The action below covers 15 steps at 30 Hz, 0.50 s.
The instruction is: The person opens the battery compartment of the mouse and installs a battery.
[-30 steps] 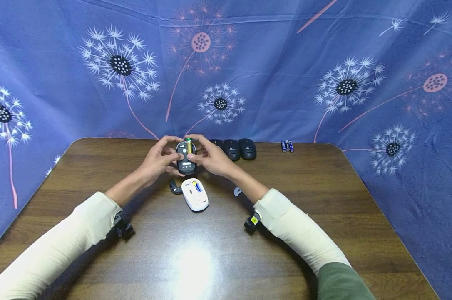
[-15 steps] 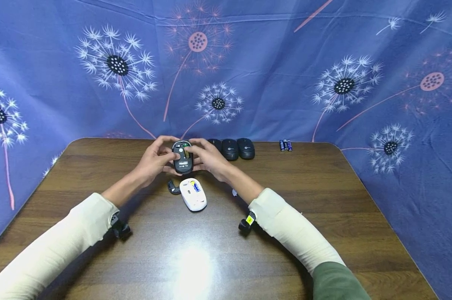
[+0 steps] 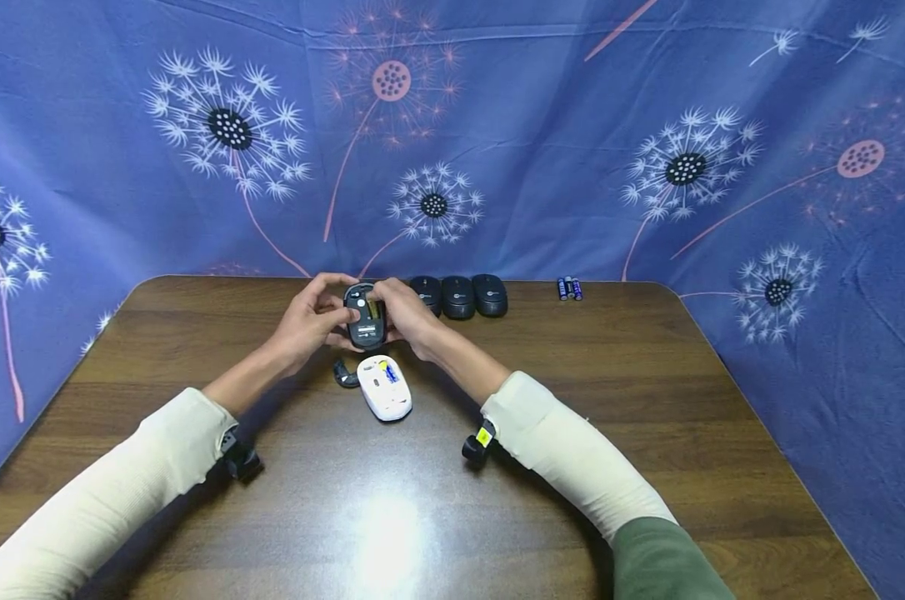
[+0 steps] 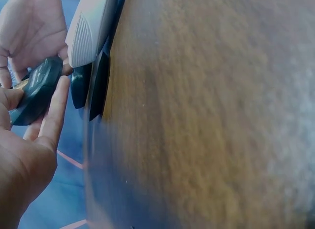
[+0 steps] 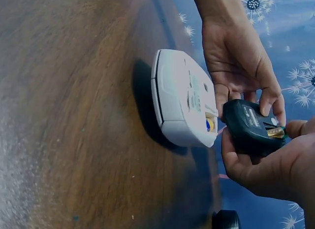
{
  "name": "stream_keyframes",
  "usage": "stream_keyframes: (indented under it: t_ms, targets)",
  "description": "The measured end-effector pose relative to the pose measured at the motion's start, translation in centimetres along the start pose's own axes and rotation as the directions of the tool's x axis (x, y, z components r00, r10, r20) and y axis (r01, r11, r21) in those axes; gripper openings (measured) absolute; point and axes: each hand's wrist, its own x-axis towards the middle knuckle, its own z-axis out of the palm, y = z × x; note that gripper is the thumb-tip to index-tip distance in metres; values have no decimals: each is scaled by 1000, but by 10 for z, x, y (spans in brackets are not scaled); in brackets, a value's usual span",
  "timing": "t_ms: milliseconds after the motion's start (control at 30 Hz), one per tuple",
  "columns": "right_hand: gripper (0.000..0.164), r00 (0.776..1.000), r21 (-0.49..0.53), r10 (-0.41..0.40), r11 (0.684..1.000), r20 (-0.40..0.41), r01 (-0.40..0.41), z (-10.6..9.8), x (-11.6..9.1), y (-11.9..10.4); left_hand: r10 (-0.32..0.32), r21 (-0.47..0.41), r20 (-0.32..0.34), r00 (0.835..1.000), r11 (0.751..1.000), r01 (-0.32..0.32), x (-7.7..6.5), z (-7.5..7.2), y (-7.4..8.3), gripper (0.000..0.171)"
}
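A black computer mouse (image 3: 366, 332) is held underside up near the table's far edge, its battery compartment uncovered. My left hand (image 3: 310, 321) grips it from the left, thumb on the underside and fingers beneath. From the right, my right hand (image 3: 413, 318) holds the mouse's side with fingers underneath, its thumb at the end of a green-and-gold battery (image 5: 276, 133) lying in the compartment. Just nearer stands a white mouse (image 3: 388, 404), also underside up, a blue-and-yellow battery showing in its slot. A curved black cover (image 3: 343, 374) lies against its left side.
Three black mice (image 3: 457, 298) sit in a row right of my right hand, at the far edge. Several blue batteries (image 3: 569, 289) stand further right. A blue dandelion-print cloth (image 3: 542, 167) hangs behind the wooden table (image 3: 647, 400).
The battery, earlier sticking up out of the mouse, now sits down in the compartment. My right thumb moved toward its far end. The right forearm shifted left and now hides the small white cover.
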Motion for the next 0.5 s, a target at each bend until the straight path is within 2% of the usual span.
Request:
stream_keyframes:
  t_ms: [100, 167, 233, 300, 333, 400, 467, 500]
  targets:
    - [29, 998, -66, -41, 997, -39, 38, 1, 0, -1, 7, -3, 3, 1000, 1000, -7, 0, 1, 2, 56]
    - [29, 993, -179, -99, 980, -71, 85, 2, 0, -1, 14, -10, 4, 1000, 1000, -14, 0, 2, 4, 56]
    - [31, 983, -315, -161, 940, -84, 128, 1, 1, -1, 17, -19, -5, 1000, 1000, -17, 1, 3, 6, 57]
    - [35, 970, -455, -227, 875, -84, 166, -1, 13, 8, 22, -34, -10, 1000, 999, -22, 2, 4, 7, 58]
    - [37, 966, -510, -247, 843, -81, 173, -2, 17, 10, 22, -42, -14, 1000, 999, -23, 2, 4, 7, 57]
    - [38, 962, -574, -264, 799, -67, 179, -4, 30, 18, 20, -53, -19, 1000, 998, -21, 2, 3, 6, 57]
    - [38, 959, -608, -275, 774, -71, 177, -6, 40, 26, 15, -64, -17, 1000, 998, -16, 1, 2, 6, 57]
    - [37, 963, -606, -259, 778, -69, 166, -5, 34, 20, 12, -65, -15, 1000, 998, -13, 0, 1, 6, 56]
